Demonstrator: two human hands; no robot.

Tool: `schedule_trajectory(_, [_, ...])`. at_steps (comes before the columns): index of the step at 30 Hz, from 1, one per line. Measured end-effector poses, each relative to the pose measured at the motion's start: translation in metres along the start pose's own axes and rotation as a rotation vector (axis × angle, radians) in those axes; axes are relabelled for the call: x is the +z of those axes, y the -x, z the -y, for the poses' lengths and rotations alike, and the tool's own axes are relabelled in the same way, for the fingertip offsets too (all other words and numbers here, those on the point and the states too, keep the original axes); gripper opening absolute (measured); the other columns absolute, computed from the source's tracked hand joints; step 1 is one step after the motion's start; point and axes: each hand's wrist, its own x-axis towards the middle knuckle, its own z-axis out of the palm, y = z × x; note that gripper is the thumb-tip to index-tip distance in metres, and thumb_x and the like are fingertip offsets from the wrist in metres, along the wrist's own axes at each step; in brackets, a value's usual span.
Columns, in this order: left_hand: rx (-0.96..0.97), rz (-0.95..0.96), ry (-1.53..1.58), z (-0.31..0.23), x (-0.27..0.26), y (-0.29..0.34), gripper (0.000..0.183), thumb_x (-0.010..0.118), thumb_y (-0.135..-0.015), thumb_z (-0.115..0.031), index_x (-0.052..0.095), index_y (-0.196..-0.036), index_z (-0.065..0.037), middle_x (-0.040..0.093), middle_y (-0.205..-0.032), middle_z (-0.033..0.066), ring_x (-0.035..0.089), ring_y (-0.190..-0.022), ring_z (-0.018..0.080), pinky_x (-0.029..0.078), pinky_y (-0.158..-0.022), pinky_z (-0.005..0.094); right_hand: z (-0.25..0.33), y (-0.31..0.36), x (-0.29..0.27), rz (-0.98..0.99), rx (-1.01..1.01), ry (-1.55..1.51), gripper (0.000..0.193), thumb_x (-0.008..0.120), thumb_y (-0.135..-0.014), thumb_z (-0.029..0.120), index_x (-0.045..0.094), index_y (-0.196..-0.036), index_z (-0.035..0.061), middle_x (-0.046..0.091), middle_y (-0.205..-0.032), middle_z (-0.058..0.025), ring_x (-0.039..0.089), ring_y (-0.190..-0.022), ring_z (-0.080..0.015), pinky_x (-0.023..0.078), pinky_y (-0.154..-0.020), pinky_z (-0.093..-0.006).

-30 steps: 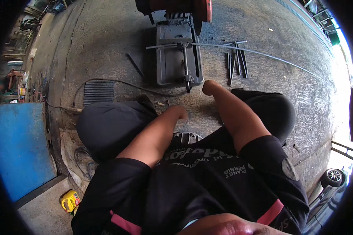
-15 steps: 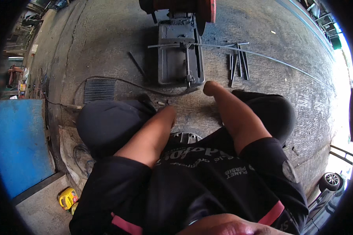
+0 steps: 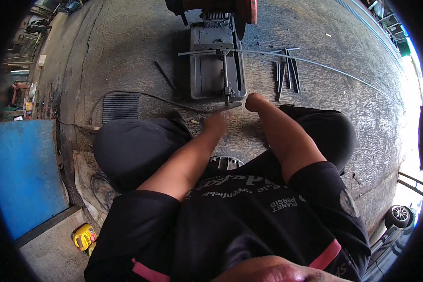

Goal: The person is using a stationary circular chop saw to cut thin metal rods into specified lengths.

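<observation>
My left hand (image 3: 215, 123) is over the floor between my knees, just below a short dark bar (image 3: 231, 107) at the near end of the chop saw's base (image 3: 195, 75). Motion blurs its fingers, and what it holds, if anything, does not show. Curled in beside the bar's right end is my right hand (image 3: 254, 102), closed, with its fingers turned away and its contents hidden. On the base, a clamp screw (image 3: 225, 75) runs up to a long thin metal rod (image 3: 310, 64) lying across it. The red-guarded saw head (image 3: 246, 11) stands at the far end.
Several cut metal pieces (image 3: 288, 73) lie right of the saw. A row of dark rods (image 3: 121, 108) sits to the left, with a cable (image 3: 167, 101) curving past it. One dark rod (image 3: 165, 75) lies alone. Further left are a blue panel (image 3: 26, 169) and a yellow container (image 3: 83, 237).
My left hand has moved up and to the right, closer to the near end of the saw base. The right hand has barely shifted. The saw and rod stay in place.
</observation>
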Motion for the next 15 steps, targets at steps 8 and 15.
schedule_trajectory(8, [0.191, 0.039, 0.018, -0.012, -0.004, -0.003, 0.043, 0.052, -0.082, -0.026, 0.055, -0.124, -0.016, 0.055, -0.122, 0.0142, 0.061, -0.094, 0.0380, 0.049, -0.079, 0.0494, 0.002, 0.004, -0.001, -0.131, -0.045, 0.010, 0.029, 0.050, -0.079, 0.014, 0.066, -0.100, 0.0024, 0.062, -0.108, -0.0188, 0.059, -0.100, -0.0351, 0.049, -0.083, -0.0424])
schedule_trajectory(15, [0.104, -0.046, -0.045, 0.013, 0.005, 0.006, 0.039, 0.059, -0.077, -0.025, 0.062, -0.112, -0.009, 0.059, -0.111, 0.0179, 0.058, -0.099, 0.0360, 0.047, -0.083, 0.0466, 0.004, 0.012, -0.003, -0.157, -0.182, 0.076, 0.029, 0.048, -0.079, 0.018, 0.067, -0.094, 0.0016, 0.063, -0.102, -0.0190, 0.060, -0.097, -0.0351, 0.048, -0.083, -0.0428])
